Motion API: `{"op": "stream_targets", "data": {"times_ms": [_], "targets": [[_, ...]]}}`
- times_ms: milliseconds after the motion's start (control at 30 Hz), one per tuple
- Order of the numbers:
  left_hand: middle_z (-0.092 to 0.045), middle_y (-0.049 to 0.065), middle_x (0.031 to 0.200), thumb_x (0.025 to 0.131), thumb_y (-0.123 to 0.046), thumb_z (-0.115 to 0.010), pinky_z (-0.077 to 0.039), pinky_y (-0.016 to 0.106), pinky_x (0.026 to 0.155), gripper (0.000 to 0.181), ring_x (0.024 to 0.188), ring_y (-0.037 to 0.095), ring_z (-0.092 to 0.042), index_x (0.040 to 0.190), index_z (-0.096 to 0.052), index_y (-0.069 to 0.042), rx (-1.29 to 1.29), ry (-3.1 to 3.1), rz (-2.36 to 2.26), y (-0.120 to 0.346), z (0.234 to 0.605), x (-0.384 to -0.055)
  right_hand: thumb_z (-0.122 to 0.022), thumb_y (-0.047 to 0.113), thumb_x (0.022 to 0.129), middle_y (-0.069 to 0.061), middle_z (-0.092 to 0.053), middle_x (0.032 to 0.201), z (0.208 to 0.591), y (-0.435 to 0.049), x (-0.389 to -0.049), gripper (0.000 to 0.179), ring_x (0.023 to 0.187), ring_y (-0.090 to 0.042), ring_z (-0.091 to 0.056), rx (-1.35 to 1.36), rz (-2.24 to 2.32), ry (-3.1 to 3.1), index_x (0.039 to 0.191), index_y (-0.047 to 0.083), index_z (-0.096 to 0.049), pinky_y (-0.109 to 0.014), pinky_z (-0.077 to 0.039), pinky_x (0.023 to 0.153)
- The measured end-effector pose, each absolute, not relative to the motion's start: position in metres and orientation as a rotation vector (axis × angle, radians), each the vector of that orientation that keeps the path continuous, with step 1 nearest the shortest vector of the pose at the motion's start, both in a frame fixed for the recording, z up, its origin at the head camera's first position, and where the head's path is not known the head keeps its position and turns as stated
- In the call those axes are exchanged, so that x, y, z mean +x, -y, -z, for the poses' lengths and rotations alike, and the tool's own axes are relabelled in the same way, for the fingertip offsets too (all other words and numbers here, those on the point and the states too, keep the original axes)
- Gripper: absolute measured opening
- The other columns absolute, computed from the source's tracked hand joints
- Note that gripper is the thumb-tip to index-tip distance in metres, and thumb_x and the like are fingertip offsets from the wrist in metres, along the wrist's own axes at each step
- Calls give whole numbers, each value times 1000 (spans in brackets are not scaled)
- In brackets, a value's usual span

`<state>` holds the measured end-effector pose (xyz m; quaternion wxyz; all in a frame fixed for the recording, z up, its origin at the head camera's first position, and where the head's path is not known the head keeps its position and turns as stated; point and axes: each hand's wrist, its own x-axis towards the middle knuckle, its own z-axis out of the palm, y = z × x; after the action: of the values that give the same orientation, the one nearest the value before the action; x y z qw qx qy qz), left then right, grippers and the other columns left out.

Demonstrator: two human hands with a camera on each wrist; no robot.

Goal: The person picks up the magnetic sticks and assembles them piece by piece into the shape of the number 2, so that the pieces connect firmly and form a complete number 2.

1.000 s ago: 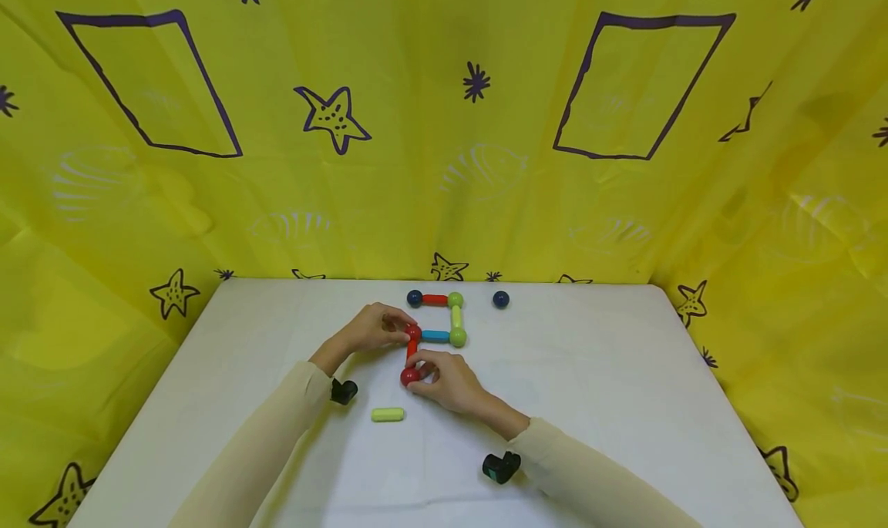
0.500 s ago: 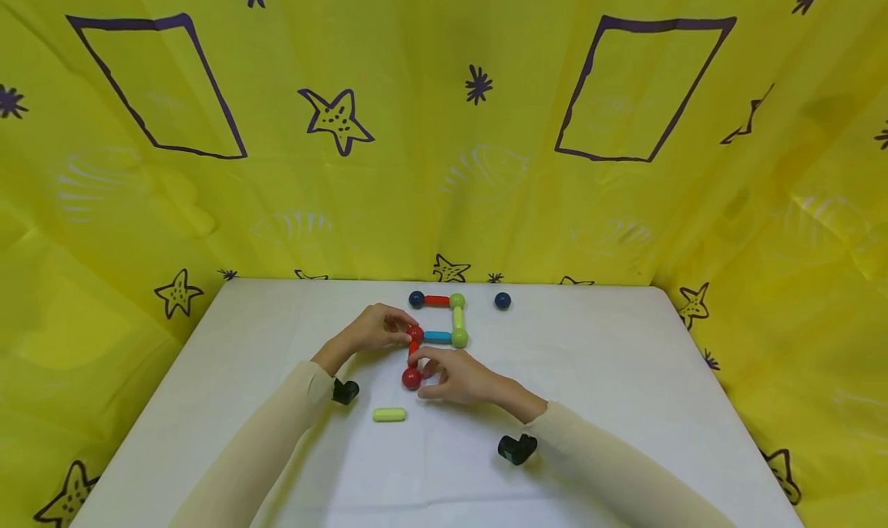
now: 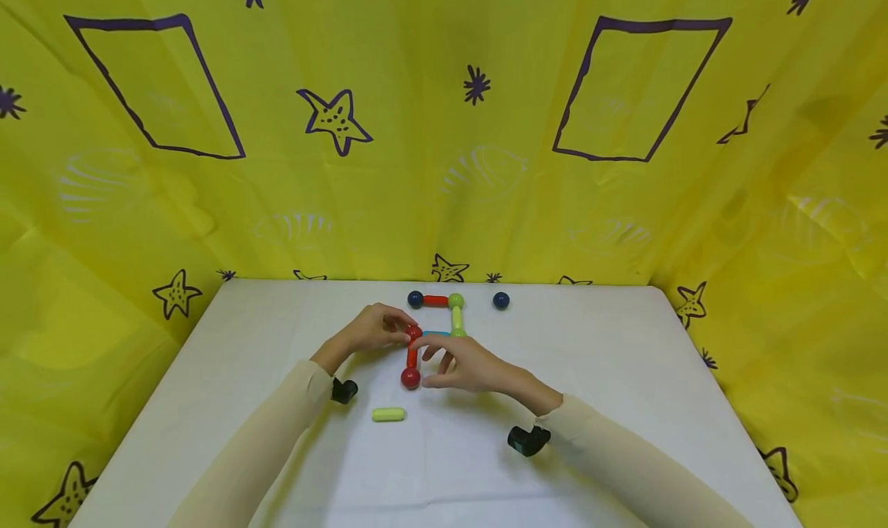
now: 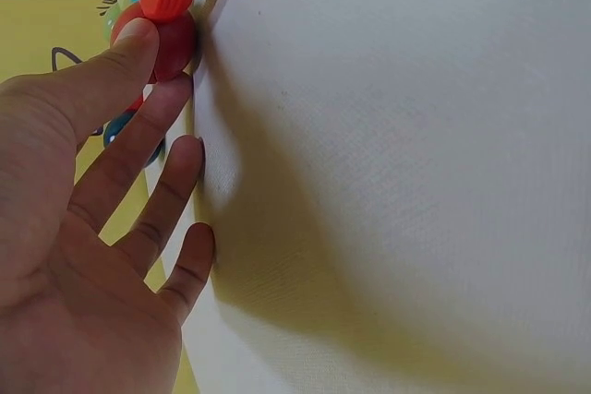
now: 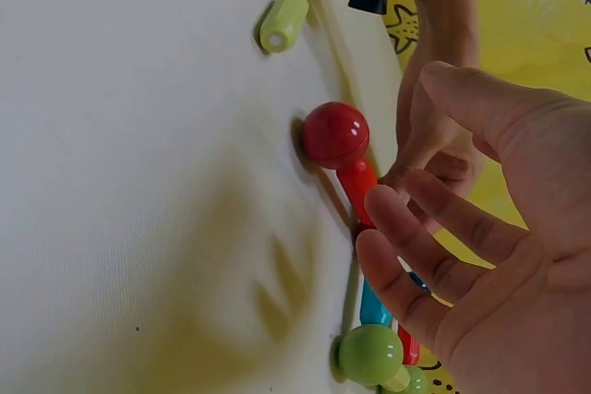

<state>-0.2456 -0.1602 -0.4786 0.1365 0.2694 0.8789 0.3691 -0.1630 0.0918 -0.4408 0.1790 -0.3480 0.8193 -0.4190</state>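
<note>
My left hand [image 3: 375, 327] pinches a red ball [image 4: 175, 48] between thumb and index finger. From that ball a red rod [image 3: 412, 358] runs toward me to a second red ball [image 3: 411, 378]. A blue rod [image 5: 374, 304] links the pinched ball to a green ball [image 5: 371, 354], partly behind my right hand in the head view. A light-green rod [image 3: 457, 317], another green ball [image 3: 455, 300], a red rod [image 3: 435, 301] and a dark blue ball [image 3: 415, 300] continue the chain. My right hand [image 3: 472, 364] hovers beside the nearer red rod, fingers loosely bent, holding nothing.
On the white table [image 3: 597, 374] a loose light-green rod [image 3: 388, 415] lies nearer me. A loose dark blue ball [image 3: 501, 300] sits at the back right. Yellow patterned cloth [image 3: 402, 204] rises behind the table's far edge and along both sides.
My right hand has let go of the nearer red ball and moved away to the right and slightly farther from me. The left hand has stayed on its ball.
</note>
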Motion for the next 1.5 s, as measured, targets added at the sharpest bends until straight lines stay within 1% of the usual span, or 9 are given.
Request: {"op": "stream_targets", "data": {"times_ms": [333, 433, 567, 767, 867, 967, 1167, 1333, 1500], "targets": [[-75, 1, 104, 91, -14, -79, -53, 30, 84, 25, 90, 17, -62, 116, -78, -10, 755, -2547, -1068, 160, 479, -245, -80, 12, 91, -17, -67, 122, 442, -77, -156, 50, 84, -15, -69, -1101, 1214, -2221, 136, 4, -60, -29, -57, 81], [-75, 1, 101, 91, -14, -79, -54, 32, 85, 25, 90, 17, -63, 116, -78, -10, 756, -2539, -1084, 160, 479, -245, -80, 11, 91, -17, -67, 118, 445, -69, -152, 47, 82, -13, -68, -1115, 1193, -2191, 134, 4, -61, -25, -56, 80], [-75, 0, 99, 91, -14, -80, -54, 33, 85, 24, 89, 17, -64, 115, -78, -11, 760, -2538, -1096, 161, 480, -245, -81, 12, 90, -16, -69, 114, 453, -58, -148, 46, 77, -7, -64, -1147, 1102, -2192, 132, 7, -64, -20, -54, 77], [-75, -3, 99, 91, -15, -80, -53, 33, 85, 24, 90, 17, -62, 115, -79, -12, 752, -2548, -1090, 162, 482, -248, -81, 15, 90, -9, -70, 119, 461, -43, -142, 45, 69, -4, -60, -1146, 980, -2205, 132, 12, -65, -18, -52, 74], [-75, -3, 100, 91, -15, -80, -53, 32, 85, 25, 91, 17, -62, 116, -79, -13, 745, -2548, -1082, 162, 482, -248, -81, 16, 91, -5, -71, 115, 464, -38, -140, 44, 70, -3, -59, -1141, 944, -2229, 132, 14, -65, -17, -51, 74], [-75, -3, 100, 91, -15, -80, -53, 32, 85, 25, 90, 17, -62, 116, -78, -13, 740, -2550, -1076, 162, 482, -248, -80, 17, 91, 0, -73, 108, 467, -33, -140, 42, 76, -3, -58, -1155, 896, -2269, 130, 16, -67, -17, -49, 74], [-74, -1, 98, 91, -13, -79, -52, 32, 83, 25, 88, 17, -62, 116, -78, -11, 754, -2549, -1076, 162, 481, -247, -79, 15, 91, 7, -71, 96, 472, -26, -138, 36, 84, -4, -59, -1166, 834, -2326, 126, 18, -70, -17, -46, 76], [-74, -1, 98, 91, -13, -79, -52, 32, 82, 25, 88, 17, -62, 116, -78, -10, 754, -2550, -1083, 161, 481, -247, -76, 10, 91, 7, -71, 91, 475, -22, -138, 33, 81, -1, -58, -1172, 799, -2361, 122, 19, -73, -17, -46, 75], [-74, -1, 99, 91, -14, -79, -52, 31, 82, 25, 88, 17, -61, 116, -78, -10, 753, -2552, -1082, 162, 483, -248, -74, 8, 91, 5, -70, 91, 476, -20, -137, 31, 82, -3, -56, -1183, 770, -2373, 120, 19, -74, -18, -45, 74]]}}
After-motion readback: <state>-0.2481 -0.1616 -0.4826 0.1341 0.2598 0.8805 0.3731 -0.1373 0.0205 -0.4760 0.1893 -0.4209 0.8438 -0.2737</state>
